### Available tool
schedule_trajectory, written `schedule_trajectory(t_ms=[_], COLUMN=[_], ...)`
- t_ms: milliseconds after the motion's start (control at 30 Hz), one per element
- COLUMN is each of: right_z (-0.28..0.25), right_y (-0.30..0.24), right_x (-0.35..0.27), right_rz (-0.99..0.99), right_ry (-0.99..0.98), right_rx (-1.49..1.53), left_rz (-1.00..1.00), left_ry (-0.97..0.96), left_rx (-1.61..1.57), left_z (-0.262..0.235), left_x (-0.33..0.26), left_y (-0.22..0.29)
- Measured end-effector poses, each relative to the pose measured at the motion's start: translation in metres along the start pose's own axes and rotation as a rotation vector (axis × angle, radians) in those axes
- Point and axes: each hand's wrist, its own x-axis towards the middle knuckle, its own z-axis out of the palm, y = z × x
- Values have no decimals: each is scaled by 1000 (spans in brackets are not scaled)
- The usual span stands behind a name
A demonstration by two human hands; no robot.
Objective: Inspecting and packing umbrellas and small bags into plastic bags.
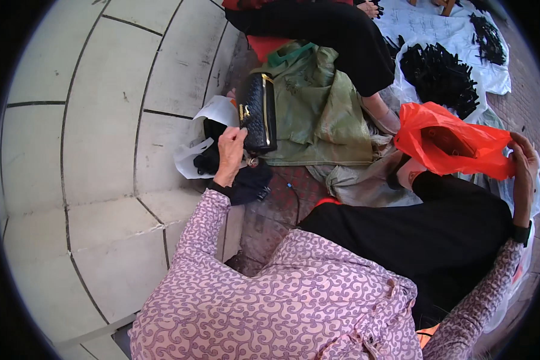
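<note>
Head view: left hand (pixel 230 151) is reaching out, fingers closing on the black quilted clutch purse with gold clasp (pixel 259 111) beside a white plastic bag (pixel 213 111). Right hand (pixel 524 162) is pinching the rim of a crumpled orange plastic bag (pixel 447 143), holding it open over the lap. Green cloth sack (pixel 318 108) is lying behind.

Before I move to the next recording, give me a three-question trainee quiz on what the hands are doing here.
1. True or false: the right hand grips the orange plastic bag.
2. What is the left hand touching: A) the green sack, B) the black quilted purse, C) the pile of black pieces?
3. What kind of surface lies left of the purse?

Key:
1. True; it holds the bag's edge.
2. B.
3. Pale paving slabs.
</note>
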Motion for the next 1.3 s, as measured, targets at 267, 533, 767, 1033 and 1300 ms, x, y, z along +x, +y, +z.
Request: schedule_trajectory(t_ms=[267, 533, 767, 1033, 1300], right_z=[-1, 6, -3, -2, 7], right_y=[-3, 1, 4, -18, -35], right_x=[1, 12, 10, 2, -8], right_rz=[11, 48, 40, 85, 53], right_ry=[19, 3, 20, -28, 10], right_rx=[22, 43, 48, 106, 127], left_rz=[-50, -19, 73, 351, 428], left_ry=[4, 95, 103, -73, 197], left_rx=[-210, -533, -748, -966, -913], left_z=[-63, -115, -158, -183, -173], left_x=[7, 5, 19, 2, -21], left_y=[54, 115, 169, 244, 293])
